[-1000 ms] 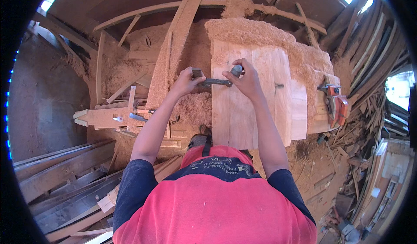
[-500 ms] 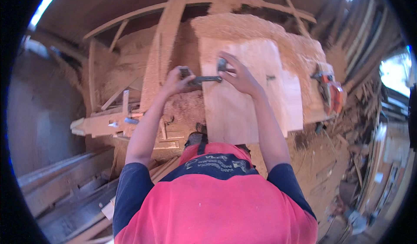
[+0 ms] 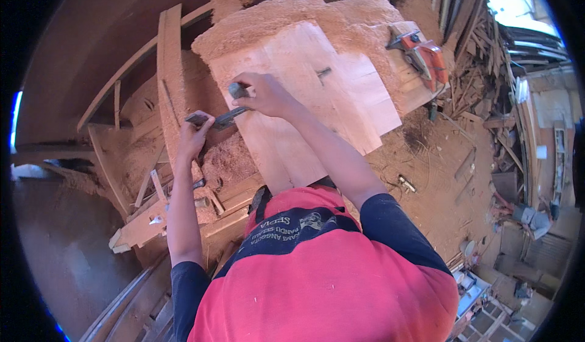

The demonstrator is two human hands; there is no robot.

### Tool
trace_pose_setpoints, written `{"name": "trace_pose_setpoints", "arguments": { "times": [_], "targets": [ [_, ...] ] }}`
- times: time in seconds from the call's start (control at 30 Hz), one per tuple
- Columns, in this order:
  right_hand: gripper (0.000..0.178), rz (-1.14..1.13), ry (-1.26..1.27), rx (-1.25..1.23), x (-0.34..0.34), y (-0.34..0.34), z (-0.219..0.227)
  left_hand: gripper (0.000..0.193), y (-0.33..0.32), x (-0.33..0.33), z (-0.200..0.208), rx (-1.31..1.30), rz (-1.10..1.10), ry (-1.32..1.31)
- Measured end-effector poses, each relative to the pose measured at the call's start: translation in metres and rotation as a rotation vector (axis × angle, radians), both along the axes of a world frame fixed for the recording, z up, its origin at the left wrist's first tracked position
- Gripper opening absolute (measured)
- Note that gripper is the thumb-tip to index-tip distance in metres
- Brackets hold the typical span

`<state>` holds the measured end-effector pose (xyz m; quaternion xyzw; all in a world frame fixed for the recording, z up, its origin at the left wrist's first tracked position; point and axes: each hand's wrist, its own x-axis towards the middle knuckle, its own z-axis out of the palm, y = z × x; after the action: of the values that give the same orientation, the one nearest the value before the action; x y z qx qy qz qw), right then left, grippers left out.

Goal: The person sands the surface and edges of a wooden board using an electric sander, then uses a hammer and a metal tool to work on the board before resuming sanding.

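Observation:
A dark bar-shaped tool (image 3: 228,118) spans the gap between my hands, by the left edge of a pale, smooth wooden board (image 3: 286,123). My left hand (image 3: 194,140) is closed around its left end, where a dark handle-like part pokes past the fingers. My right hand (image 3: 261,95) grips the other end, and a grey rounded knob (image 3: 237,90) stands out beside its thumb and fingers. Whether knob and bar are one piece, I cannot tell. The board lies on a heap of reddish wood shavings (image 3: 359,22). A small dark mark or piece (image 3: 323,73) shows on the board's surface.
An orange-and-black power tool (image 3: 429,65) rests on wood at the far right of the board. Left of me stand a long plank (image 3: 169,68) and a timber frame (image 3: 116,113). Scrap wood (image 3: 478,74) is piled at right, and sawdust covers the floor (image 3: 432,165).
My view has swung, so the board and power tool appear farther left and higher, tilted. Both hands keep their grip on the bar-shaped tool near the board's left edge.

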<state>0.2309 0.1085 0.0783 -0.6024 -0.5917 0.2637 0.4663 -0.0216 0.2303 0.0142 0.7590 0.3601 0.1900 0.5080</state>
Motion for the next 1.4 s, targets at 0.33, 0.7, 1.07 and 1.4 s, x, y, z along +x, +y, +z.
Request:
{"name": "trace_pose_setpoints", "arguments": {
  "times": [0.33,0.7,1.07,1.4],
  "targets": [
    [0.041,0.043,0.009,-0.055,-0.009,0.006,0.009,0.009,-0.009,0.002,0.013,0.017,0.075,-0.016],
    [0.044,-0.429,-0.222,0.029,-0.044,0.001,-0.003,0.058,-0.133,0.051,-0.001,0.329,0.473,-0.208],
    [0.036,-0.732,0.093,-0.043,0.129,-0.167,-0.003,0.033,-0.096,0.2,0.037,0.309,0.935,-0.444],
    [0.048,-1.125,-0.473,-0.07,0.378,-0.316,-0.023,0.025,-0.044,0.137,0.028,-0.347,0.136,-0.666]
  ]
}}
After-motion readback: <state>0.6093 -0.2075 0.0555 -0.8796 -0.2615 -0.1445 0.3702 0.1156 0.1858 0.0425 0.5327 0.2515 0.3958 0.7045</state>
